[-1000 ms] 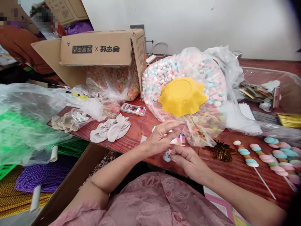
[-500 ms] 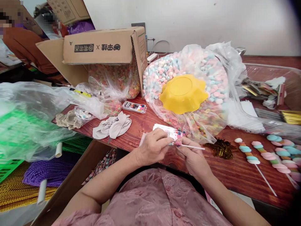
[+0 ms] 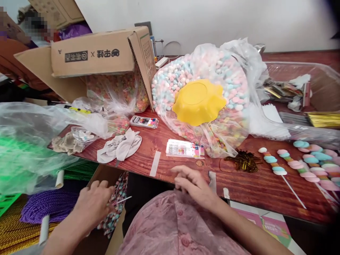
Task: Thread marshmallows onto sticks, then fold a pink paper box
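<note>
Candy sticks (image 3: 109, 224) crowd the carton (image 3: 117, 232) under left hand (image 3: 92, 202); its grip's hidden, can't tell. Right hand (image 3: 191, 183) empty, loosely spread. Snag risk: jumbled sticks could catch and bend.

So on our tabletop (image 3: 148, 145) we've got a crumpled light-grey cloth (image 3: 120, 146), with a bunched-up beige cloth (image 3: 66, 143) just left of it. Behind those we can see a slim yellow-and-black object (image 3: 79, 109). There's also a small white oblong block (image 3: 162, 62) near the pale wall (image 3: 225, 24), plus shiny purple twisted cords (image 3: 44, 204) beside gold twisted cords (image 3: 13, 228) down at our left.
</note>
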Tool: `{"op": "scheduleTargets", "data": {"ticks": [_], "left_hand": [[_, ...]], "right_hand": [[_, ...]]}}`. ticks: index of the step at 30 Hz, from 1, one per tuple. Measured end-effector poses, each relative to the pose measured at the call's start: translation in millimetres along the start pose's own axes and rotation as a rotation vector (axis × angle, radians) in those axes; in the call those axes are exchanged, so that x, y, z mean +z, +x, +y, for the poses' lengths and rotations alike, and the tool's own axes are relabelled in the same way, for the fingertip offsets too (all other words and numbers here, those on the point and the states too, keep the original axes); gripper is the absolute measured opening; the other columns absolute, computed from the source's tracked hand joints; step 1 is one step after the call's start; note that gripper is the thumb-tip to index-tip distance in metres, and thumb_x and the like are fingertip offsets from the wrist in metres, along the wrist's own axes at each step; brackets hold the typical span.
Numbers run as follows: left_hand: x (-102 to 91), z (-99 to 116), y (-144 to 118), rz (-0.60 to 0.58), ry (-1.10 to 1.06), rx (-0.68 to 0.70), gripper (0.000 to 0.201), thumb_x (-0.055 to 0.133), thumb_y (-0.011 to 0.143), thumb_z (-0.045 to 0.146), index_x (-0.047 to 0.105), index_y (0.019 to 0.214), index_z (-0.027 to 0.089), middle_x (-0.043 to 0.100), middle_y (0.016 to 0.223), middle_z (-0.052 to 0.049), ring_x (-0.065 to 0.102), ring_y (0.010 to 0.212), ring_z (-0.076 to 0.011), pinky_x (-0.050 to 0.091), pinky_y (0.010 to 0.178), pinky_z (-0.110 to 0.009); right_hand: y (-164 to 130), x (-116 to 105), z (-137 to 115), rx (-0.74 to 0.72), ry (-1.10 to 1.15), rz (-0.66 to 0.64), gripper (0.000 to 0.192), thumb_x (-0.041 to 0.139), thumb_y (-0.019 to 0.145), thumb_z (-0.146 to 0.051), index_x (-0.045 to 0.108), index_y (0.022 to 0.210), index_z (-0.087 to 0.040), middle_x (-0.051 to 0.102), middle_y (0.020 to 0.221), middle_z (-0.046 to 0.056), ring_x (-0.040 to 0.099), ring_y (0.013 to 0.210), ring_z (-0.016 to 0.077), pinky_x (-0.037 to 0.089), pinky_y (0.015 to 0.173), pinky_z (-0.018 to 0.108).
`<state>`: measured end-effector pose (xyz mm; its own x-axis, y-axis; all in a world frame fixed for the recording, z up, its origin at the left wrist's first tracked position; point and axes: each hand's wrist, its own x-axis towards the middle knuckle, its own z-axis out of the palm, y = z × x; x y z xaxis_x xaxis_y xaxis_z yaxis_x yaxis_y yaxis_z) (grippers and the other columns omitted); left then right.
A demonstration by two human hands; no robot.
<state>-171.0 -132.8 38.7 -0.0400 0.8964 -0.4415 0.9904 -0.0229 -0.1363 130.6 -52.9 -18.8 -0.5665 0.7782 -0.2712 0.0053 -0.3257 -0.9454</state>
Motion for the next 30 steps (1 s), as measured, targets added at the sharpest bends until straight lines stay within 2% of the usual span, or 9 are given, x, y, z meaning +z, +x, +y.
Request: {"op": "scheduleTargets", "data": {"ticks": [2,5,8,11,13,15,19,27,30], "left_hand": [[-10.4,14,18,0.123,0.031,0.036,0.022,0.062,0.08,0.027,0.071,0.097,0.016,0.065,0.097,-0.013,0.06,0.096,-0.0325,0.048,0.078,-0.043],[-34.9,83,69,0.361,-0.069,0.427,0.028,0.047,0.09,0.021,0.065,0.111,0.015,0.062,0.113,-0.013,0.055,0.106,-0.0273,0.046,0.091,-0.04],[-53.8,165,119,0.423,0.047,0.606,0.028,0.049,0.085,0.012,0.063,0.108,0.011,0.061,0.107,-0.015,0.055,0.101,-0.0302,0.049,0.083,-0.042],[-56.2,208,152,0.412,0.121,0.666,0.027,0.044,0.085,0.004,0.065,0.102,0.008,0.06,0.103,-0.018,0.056,0.096,-0.0299,0.05,0.073,-0.039],[-52.1,211,164,0.395,0.121,0.672,0.028,0.042,0.086,0.002,0.066,0.098,0.007,0.061,0.1,-0.018,0.057,0.096,-0.0292,0.05,0.073,-0.038],[-48.3,203,169,0.384,0.095,0.659,0.03,0.04,0.086,0.001,0.066,0.099,0.007,0.062,0.099,-0.017,0.057,0.096,-0.0286,0.05,0.076,-0.038],[-44.7,186,167,0.428,-0.02,0.623,0.034,0.042,0.084,-0.001,0.064,0.107,0.01,0.063,0.107,-0.015,0.056,0.103,-0.027,0.049,0.083,-0.037],[-30.7,183,177,0.665,-0.125,0.604,0.026,0.043,0.088,0.008,0.066,0.077,0.016,0.065,0.084,-0.01,0.058,0.085,-0.0232,0.047,0.074,-0.034],[-30.2,186,175,0.655,-0.097,0.621,0.027,0.044,0.09,0.01,0.066,0.076,0.016,0.064,0.083,-0.01,0.057,0.085,-0.0239,0.047,0.072,-0.034]], "right_hand": [[-5,-14,-1,-0.083,-0.067,0.163,0.023,0.057,0.087,-0.034,0.065,0.099,-0.017,0.058,0.065,-0.003,0.046,0.054,0.0074,0.036,0.051,0.02],[-15,-21,-2,-0.163,-0.148,0.293,0.02,0.051,0.091,-0.03,0.065,0.09,-0.016,0.057,0.064,-0.002,0.046,0.053,0.0085,0.036,0.051,0.022],[-34,-36,-2,-0.364,-0.518,0.425,0.019,0.05,0.092,-0.024,0.067,0.089,-0.018,0.063,0.073,0.002,0.056,0.066,0.0117,0.043,0.063,0.025],[-71,-80,2,-0.475,-0.849,0.783,0.018,0.05,0.093,-0.022,0.067,0.094,-0.019,0.068,0.085,0.004,0.062,0.076,0.0144,0.047,0.072,0.027],[-102,-122,9,-0.423,-1.065,1.091,0.017,0.053,0.092,-0.026,0.067,0.096,-0.018,0.069,0.088,0.006,0.063,0.079,0.0174,0.049,0.076,0.03],[-130,-162,20,-0.226,-1.37,1.289,0.021,0.052,0.092,-0.029,0.069,0.096,-0.016,0.069,0.089,0.01,0.062,0.084,0.0227,0.048,0.079,0.036],[-148,-213,40,0.095,-1.644,1.269,0.03,0.048,0.091,-0.031,0.068,0.102,-0.011,0.067,0.095,0.017,0.057,0.089,0.028,0.044,0.076,0.04],[-124,-225,36,0.144,-1.547,1.255,0.03,0.046,0.091,-0.028,0.072,0.086,-0.014,0.067,0.084,0.011,0.056,0.076,0.0196,0.036,0.065,0.03],[-131,-227,35,0.151,-1.537,1.304,0.031,0.046,0.091,-0.027,0.073,0.085,-0.014,0.069,0.078,0.011,0.055,0.068,0.0178,0.034,0.061,0.029]]}}
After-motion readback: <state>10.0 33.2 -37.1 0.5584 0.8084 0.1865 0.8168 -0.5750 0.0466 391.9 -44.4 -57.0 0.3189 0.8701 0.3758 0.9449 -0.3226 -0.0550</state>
